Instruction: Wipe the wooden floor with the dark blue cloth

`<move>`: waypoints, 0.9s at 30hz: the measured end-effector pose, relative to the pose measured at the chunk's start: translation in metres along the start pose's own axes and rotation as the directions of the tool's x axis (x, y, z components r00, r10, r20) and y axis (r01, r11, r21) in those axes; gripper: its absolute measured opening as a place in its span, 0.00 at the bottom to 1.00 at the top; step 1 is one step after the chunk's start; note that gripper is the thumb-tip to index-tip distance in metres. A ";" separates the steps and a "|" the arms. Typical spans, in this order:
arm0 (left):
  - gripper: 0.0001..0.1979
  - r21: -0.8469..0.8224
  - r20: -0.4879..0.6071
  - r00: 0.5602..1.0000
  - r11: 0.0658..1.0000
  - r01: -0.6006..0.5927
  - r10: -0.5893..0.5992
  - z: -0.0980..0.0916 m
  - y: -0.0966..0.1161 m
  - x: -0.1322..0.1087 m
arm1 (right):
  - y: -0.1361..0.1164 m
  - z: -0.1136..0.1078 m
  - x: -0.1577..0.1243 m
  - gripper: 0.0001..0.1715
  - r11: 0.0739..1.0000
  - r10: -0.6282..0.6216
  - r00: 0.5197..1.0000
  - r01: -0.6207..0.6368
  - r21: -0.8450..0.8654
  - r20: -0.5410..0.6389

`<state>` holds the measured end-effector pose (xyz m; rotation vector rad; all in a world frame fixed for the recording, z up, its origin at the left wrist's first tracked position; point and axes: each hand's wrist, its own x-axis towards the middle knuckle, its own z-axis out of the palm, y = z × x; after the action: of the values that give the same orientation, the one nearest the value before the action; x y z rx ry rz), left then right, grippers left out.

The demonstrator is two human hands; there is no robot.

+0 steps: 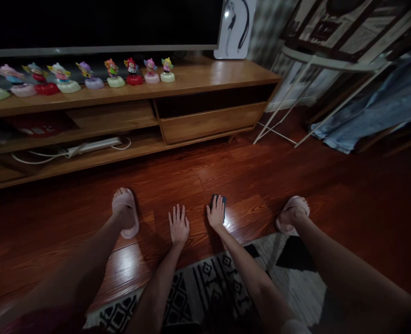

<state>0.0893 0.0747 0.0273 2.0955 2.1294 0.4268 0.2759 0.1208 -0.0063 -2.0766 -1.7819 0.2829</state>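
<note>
My left hand (179,227) lies palm down with its fingers spread, touching or just above the bare wooden floor (177,171). A ring shows on one of its fingers. To its right, my right hand (216,213) rests flat over a small dark rectangular object (223,200), covering most of it. Only the top and right edges of that object stick out, so I cannot tell its kind. The fingers of my right hand are stretched out, not wrapped round it. Both hands are between my two feet.
Pink slippers (131,222) are on my feet. A patterned rug (198,287) lies under my arms. Ahead stands a wooden TV cabinet (212,118) with a row of small figurines (111,74) and a power strip (94,145). At right are a white-legged stand (308,123) and blue jeans (375,106).
</note>
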 end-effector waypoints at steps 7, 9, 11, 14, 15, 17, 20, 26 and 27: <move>0.29 0.004 -0.008 1.000 1.000 -0.004 0.004 0.000 0.000 0.000 | 0.038 -0.017 -0.021 0.49 0.946 -0.303 0.948 0.311 -0.088 0.095; 0.29 0.003 -0.020 1.000 1.000 -0.008 0.008 0.001 0.000 -0.001 | 0.044 -0.020 -0.016 0.49 0.931 -0.339 0.933 0.352 -0.101 0.123; 0.28 0.007 -0.035 0.999 1.000 -0.008 0.008 0.003 -0.001 -0.001 | 0.051 -0.022 -0.003 0.46 0.924 -0.360 0.924 0.372 -0.087 0.130; 0.28 0.015 -0.065 0.998 1.000 -0.012 0.013 0.008 -0.002 -0.001 | 0.061 -0.022 0.024 0.44 0.941 -0.327 0.940 0.333 -0.054 0.098; 0.28 0.017 -0.075 0.997 1.000 -0.012 0.014 0.010 -0.002 -0.001 | 0.065 -0.020 0.033 0.43 0.951 -0.303 0.950 0.307 -0.046 0.079; 0.28 0.017 -0.090 0.996 1.000 -0.009 0.011 0.013 -0.003 0.000 | 0.070 -0.013 0.046 0.42 0.964 -0.264 0.964 0.265 -0.033 0.036; 0.29 0.011 -0.113 0.994 1.000 -0.008 0.009 0.019 -0.004 -0.001 | 0.077 0.003 0.057 0.38 0.970 -0.244 0.970 0.244 -0.021 0.007; 0.29 0.041 -0.183 0.983 0.999 -0.021 0.029 0.030 -0.007 0.000 | 0.090 0.007 0.073 0.48 0.959 -0.278 0.955 0.282 -0.034 0.103; 0.29 0.046 -0.186 0.982 0.999 -0.020 0.028 0.032 -0.007 0.001 | 0.093 0.002 0.077 0.50 0.953 -0.294 0.948 0.300 -0.033 0.125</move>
<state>0.0912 0.0791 -0.0052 2.1863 2.2336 0.6075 0.3727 0.1852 -0.0391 -1.8212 -2.1620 0.2817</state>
